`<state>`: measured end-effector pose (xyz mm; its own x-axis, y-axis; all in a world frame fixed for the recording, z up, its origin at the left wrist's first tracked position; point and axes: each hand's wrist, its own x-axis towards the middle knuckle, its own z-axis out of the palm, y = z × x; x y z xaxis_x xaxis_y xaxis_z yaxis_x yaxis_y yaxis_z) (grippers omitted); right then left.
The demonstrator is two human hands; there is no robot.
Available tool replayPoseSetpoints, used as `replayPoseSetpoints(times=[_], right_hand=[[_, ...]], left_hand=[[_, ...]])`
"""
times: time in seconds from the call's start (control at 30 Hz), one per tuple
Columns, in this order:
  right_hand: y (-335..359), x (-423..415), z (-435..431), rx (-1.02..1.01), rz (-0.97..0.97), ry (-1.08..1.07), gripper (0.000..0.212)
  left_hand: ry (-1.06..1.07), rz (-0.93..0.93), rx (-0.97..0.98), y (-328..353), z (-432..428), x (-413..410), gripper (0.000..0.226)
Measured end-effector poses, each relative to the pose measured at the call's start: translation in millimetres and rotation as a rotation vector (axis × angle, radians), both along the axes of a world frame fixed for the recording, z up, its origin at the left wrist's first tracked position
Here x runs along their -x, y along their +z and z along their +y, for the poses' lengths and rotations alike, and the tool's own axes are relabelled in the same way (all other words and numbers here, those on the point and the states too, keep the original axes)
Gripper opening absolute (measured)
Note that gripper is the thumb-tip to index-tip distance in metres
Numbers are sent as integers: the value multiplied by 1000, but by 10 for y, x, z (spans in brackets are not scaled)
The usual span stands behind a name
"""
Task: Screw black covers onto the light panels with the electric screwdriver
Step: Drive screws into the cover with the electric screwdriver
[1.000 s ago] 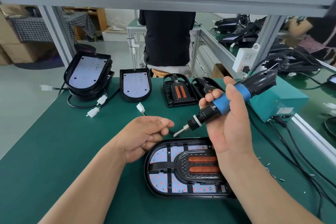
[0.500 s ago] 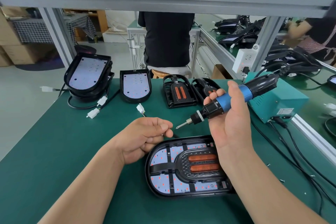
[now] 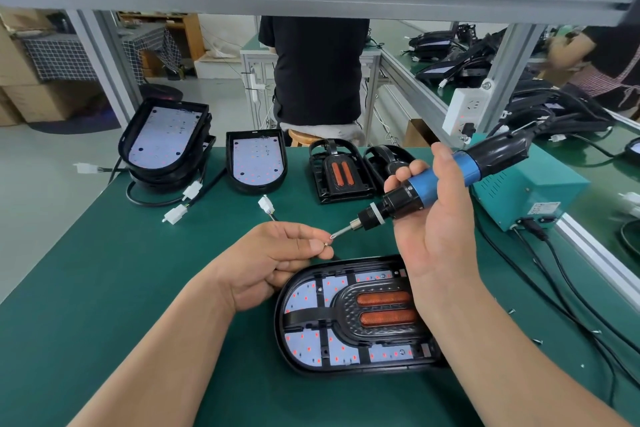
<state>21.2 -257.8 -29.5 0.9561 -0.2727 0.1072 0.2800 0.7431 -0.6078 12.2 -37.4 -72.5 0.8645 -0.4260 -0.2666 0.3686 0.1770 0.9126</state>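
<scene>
A light panel (image 3: 313,347) with a black cover (image 3: 381,314) laid on it lies on the green table in front of me. My right hand (image 3: 438,229) grips the blue and black electric screwdriver (image 3: 446,178), held above the panel with its bit (image 3: 341,231) pointing left and down. My left hand (image 3: 273,262) pinches a small screw (image 3: 326,244) between thumb and forefinger, right at the bit's tip. Both hands hover above the panel's far edge.
Bare light panels (image 3: 164,139) (image 3: 256,161) and spare black covers (image 3: 341,172) line the table's far edge, with white connectors (image 3: 266,203) and cables. A teal power box (image 3: 533,191) and black cords (image 3: 571,291) sit at the right. Loose screws (image 3: 536,341) lie nearby. A person (image 3: 317,69) sits beyond the table.
The screwdriver has tilted flatter and its bit has come to my left hand's fingertips. My left hand has lifted a little and now shows a screw at the bit's tip.
</scene>
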Motion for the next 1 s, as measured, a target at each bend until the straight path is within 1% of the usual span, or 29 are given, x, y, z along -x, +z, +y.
replayPoseSetpoints(times=[0.43, 0.53, 0.8, 0.87, 0.93, 1.0], right_hand=[[-26, 22, 28, 31, -34, 45, 20], [-32, 20, 32, 42, -35, 51, 19], [-39, 29, 33, 66, -45, 54, 17], [-35, 38, 40, 70, -53, 49, 20], [-24, 49, 52, 75, -60, 38, 29], [-18, 56, 59, 88, -58, 40, 29]], left_hand=[[-19, 3, -16, -17, 8, -16, 18], [-32, 4, -16, -12, 11, -12, 14], [2, 10, 2, -29, 7, -18, 19], [10, 8, 4, -38, 1, -22, 19], [24, 4, 13, -47, -1, -22, 17], [39, -7, 24, -54, -1, -19, 17]])
